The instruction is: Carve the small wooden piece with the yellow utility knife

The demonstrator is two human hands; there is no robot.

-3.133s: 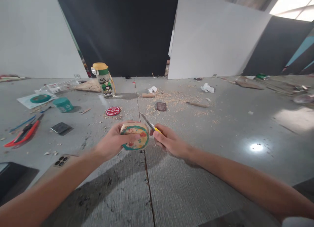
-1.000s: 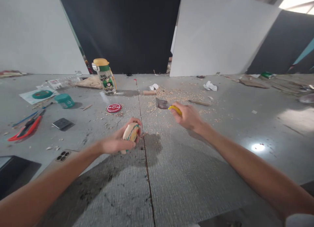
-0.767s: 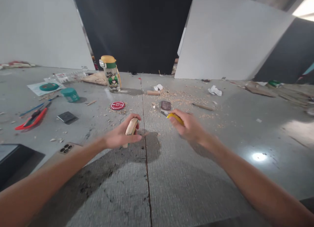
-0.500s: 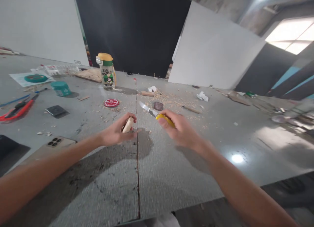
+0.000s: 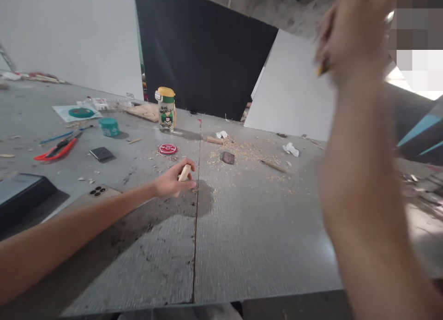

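My left hand rests on the grey table near the centre seam, its fingers closed round a pale wooden piece seen edge-on. My right hand is raised high at the upper right, close to the camera and blurred by motion. Its fingers are curled, and a bit of the yellow knife handle shows under them; the blade is hidden.
Wood shavings, a dark block and a wooden stick lie beyond my left hand. A red round lid, a bottle, a teal jar, red-handled pliers, a phone and a dark tablet lie to the left.
My right hand has swung up from the table to the upper right with the yellow-handled knife. The left hand stays on the table with the wooden piece. The camera has tilted.
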